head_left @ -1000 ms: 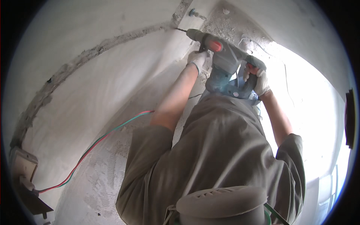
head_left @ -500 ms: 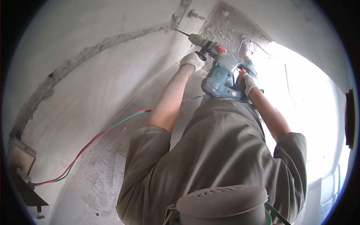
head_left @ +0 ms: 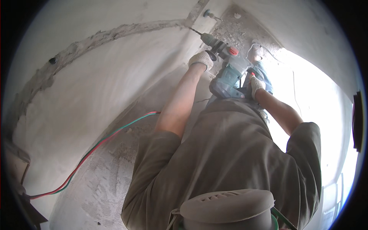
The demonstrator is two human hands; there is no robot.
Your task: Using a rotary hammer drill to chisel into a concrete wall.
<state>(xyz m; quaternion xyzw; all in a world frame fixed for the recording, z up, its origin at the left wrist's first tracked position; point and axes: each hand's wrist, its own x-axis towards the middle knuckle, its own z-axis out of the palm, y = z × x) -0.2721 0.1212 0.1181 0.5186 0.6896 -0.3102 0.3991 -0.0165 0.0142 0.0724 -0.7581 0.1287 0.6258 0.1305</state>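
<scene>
A large grey-green rotary hammer drill (head_left: 230, 73) is held across in front of me, pointing up and left. My left hand (head_left: 201, 60), in a white knitted glove, grips the black side handle behind the chuck. Around the rear handle, by a red trigger, closes my right hand (head_left: 257, 86), gloved the same way. The drill bit (head_left: 195, 31) reaches the wall at the end of a rough chiselled groove (head_left: 115, 32); whether its tip is in the wall I cannot tell. The drill's lower body rests close against my grey shirt.
Red and green cables (head_left: 96, 147) run from the wall at left across the dusty floor (head_left: 111, 184). A pipe fitting (head_left: 212, 15) juts out beyond the bit. Rubble (head_left: 237, 28) lies in the far corner. Bright light floods the right side. A respirator (head_left: 228, 207) shows at the bottom.
The view has shifted slightly, so the wall, drill and arms appear a little farther right. Both hands keep their hold on the drill, and its bit stays at the groove's end.
</scene>
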